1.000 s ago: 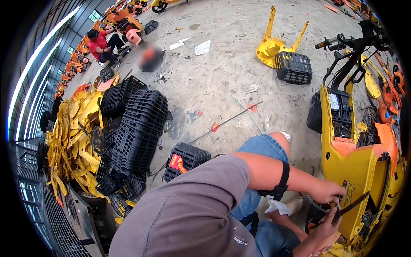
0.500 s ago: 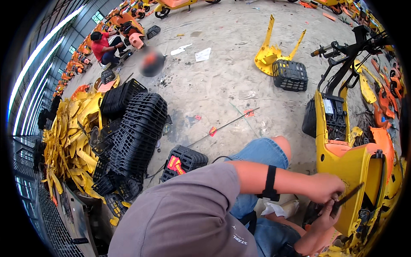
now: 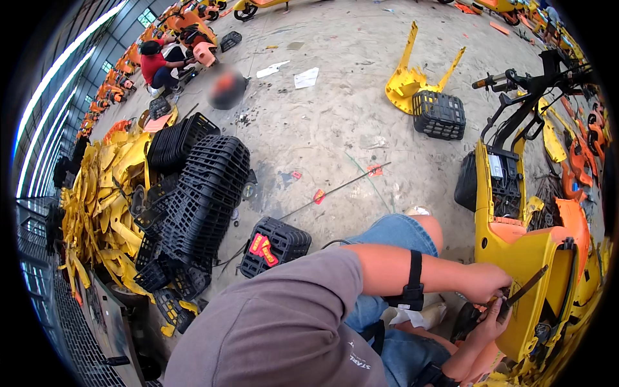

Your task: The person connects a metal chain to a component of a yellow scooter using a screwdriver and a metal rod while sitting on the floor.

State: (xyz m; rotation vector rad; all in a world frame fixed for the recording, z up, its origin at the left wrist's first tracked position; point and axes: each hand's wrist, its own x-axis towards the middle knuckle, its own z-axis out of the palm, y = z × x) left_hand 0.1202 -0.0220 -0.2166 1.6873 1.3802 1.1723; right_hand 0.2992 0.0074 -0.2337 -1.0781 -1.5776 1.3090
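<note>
My left hand (image 3: 488,282) is closed in a fist against the front of a yellow scooter body panel (image 3: 516,253). What its fingers hold is hidden. Just below it, my right hand (image 3: 488,327) is closed around a dark, narrow bar-shaped tool (image 3: 527,286), whose free end slants up and to the right across the panel. The two hands nearly touch. The partly stripped scooter has its black handlebar (image 3: 540,97) at the far end and an open bay with black parts (image 3: 506,184) in its middle.
Stacked black baskets (image 3: 203,193) stand beside a heap of yellow panels (image 3: 106,213) at left. One black basket (image 3: 274,242) with red pieces lies near my knee, another (image 3: 438,115) by a yellow fork-shaped part (image 3: 403,93). A thin rod (image 3: 335,190) crosses the floor. A person (image 3: 158,68) crouches far left.
The dark tool's free end has tipped slightly upward, and both hands have shifted a little left against the panel. My view has moved slightly.
</note>
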